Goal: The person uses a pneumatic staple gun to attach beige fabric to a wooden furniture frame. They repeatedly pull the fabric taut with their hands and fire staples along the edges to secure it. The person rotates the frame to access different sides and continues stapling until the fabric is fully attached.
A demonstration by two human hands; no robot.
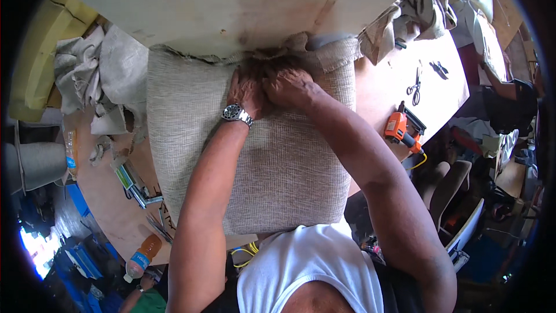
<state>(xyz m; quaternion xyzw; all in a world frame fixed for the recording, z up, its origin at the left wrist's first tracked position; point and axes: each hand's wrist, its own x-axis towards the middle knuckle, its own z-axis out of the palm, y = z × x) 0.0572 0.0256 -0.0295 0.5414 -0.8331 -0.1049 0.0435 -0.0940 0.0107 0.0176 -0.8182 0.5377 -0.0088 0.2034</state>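
Observation:
A chair seat covered in grey-beige woven fabric point(278, 162) lies in front of me, up against a pale board point(202, 0) at the far side. Both my hands reach to the seam between the two. Against the fabric there, my left hand point(249, 93), with a metal watch point(236, 113) on its wrist, points its fingers into the dark gap. Close beside it, touching it, my right hand point(288, 86) bends down into the same gap. Shadow and fabric hide the fingertips of both. A loose fabric edge point(339, 52) bunches up along the seam to the right.
To the right on the wooden table point(370, 93) lie an orange nail gun point(398, 127) with a yellow hose, scissors point(414, 88) and pliers point(439, 70). At left are fabric scraps point(121, 61), a staple strip box point(124, 177) and a drink bottle point(143, 257). Another person point(512, 101) stands far right.

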